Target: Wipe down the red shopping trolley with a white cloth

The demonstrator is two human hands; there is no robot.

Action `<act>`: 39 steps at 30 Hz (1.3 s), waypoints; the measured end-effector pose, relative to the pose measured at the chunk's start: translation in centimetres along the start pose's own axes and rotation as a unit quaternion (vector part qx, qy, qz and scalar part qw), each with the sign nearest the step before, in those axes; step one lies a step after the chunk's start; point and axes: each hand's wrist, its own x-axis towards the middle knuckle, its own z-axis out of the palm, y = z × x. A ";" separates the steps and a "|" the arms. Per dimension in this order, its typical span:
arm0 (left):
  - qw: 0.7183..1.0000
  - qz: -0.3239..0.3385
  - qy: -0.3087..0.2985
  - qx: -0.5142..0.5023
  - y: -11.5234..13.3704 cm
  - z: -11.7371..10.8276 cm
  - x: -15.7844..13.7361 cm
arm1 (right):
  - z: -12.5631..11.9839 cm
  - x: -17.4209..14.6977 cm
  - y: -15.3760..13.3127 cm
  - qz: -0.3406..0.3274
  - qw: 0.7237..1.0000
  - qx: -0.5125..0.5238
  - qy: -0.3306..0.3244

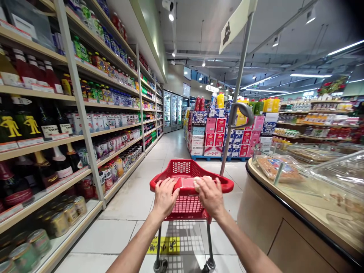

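**Two hands on a red shopping cart [184, 207]**

The cart stands at twelve o'clock from the person, right in front. The left hand [165, 195] and right hand [211, 196] sit just apart on its red handle [186, 184], the fingers of both curled down over it; the undersides are hidden. Drink shelves [112, 131] run along ten o'clock, stacked boxes [209, 137] stand farther off at one, and a curved surface [267, 212] carries packaged food [280, 168] at two.

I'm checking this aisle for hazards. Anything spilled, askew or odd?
No spill or damage stands out. Only the flagpole by the red cart looks askew: its top leans right, though the wide lens may exaggerate that.
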 end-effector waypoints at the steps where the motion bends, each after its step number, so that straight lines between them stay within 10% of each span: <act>1: 1.000 -0.001 -0.002 0.001 0.0 -0.1 0.0 | -0.3 0.0 1.3 0.040 0.999 -0.010 0.000; 5: 1.000 0.001 0.001 -0.001 0.4 0.0 -0.2 | -0.9 -0.2 4.4 0.127 0.991 -0.031 0.009; 11: 1.000 0.011 -0.010 0.017 1.1 0.0 -0.2 | 0.7 0.1 -0.9 -0.022 1.000 0.003 0.006; 17: 0.999 0.024 -0.014 0.041 0.9 -0.1 -0.5 | -0.2 0.0 2.5 0.074 0.997 -0.014 0.022; 23: 0.999 0.023 -0.015 0.042 0.9 0.0 -0.5 | 1.5 0.8 -2.7 -0.067 0.997 0.011 0.029; 30: 0.999 0.014 -0.025 0.029 0.9 -0.3 -0.7 | 0.1 0.0 3.0 0.072 0.997 -0.006 0.035; 39: 0.997 0.017 -0.059 0.043 1.2 -0.2 -0.8 | 1.2 1.6 -2.7 -0.051 0.997 0.050 0.033</act>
